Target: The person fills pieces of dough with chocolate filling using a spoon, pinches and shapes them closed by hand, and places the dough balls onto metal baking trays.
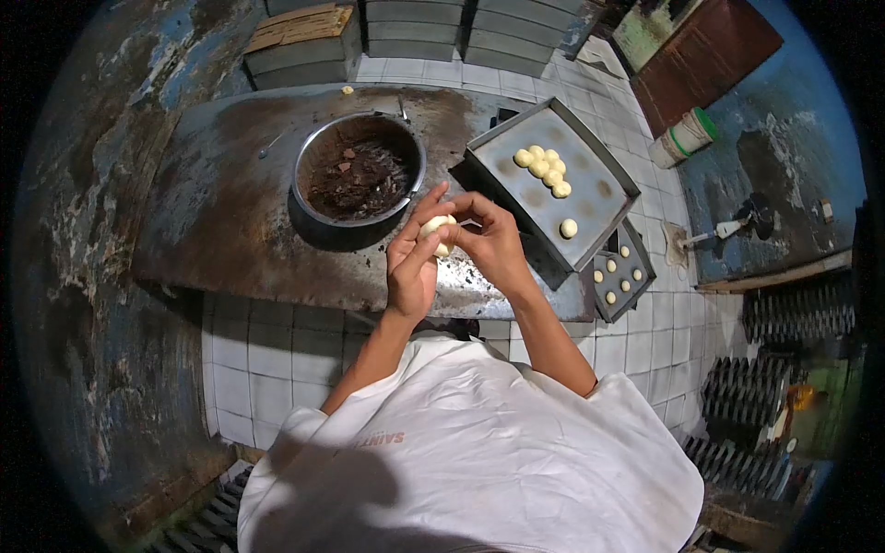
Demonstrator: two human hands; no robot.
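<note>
A pale yellow dough ball [440, 227] sits between my two hands, above the front part of the table. My left hand [413, 267] cups it from the left, fingers bent around it. With thumb and fingertips, my right hand [489, 241] pinches the dough from the right side. Left of my hands stands a round metal bowl [297, 189] with dark brown crumbly filling [355, 180] inside. On the right, a metal tray [590, 152] carries a cluster of dough balls [544, 166] and one single dough ball [569, 228] nearer to me.
A lower tray [636, 292] with several smaller dough balls sits beyond the table's right end. The worn table [212, 203] spans the left and middle. A white bucket with a green lid [684, 138] stands by the right wall. Stacked grey boxes [415, 29] line the back.
</note>
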